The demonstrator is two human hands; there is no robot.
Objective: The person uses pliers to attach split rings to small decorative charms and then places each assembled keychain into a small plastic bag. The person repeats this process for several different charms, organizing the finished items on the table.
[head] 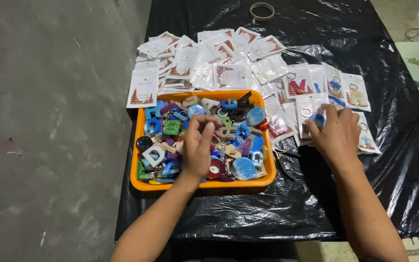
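Note:
An orange tray (204, 185) holds several colourful letter-shaped and round resin keychain pieces. My left hand (197, 148) hovers over the tray's middle with fingertips pinched together on a small piece among the pile. My right hand (335, 133) rests to the right of the tray on white packets (311, 104), its fingers closed around a blue and white round piece (317, 120).
Many small white plastic packets (185, 63) lie spread beyond the tray on a black plastic sheet (287, 208). Filled packets (352, 90) with keychains lie at the right. A tape roll (262, 10) sits at the far edge. Black pliers (283, 160) lie beside the tray. Grey floor is at left.

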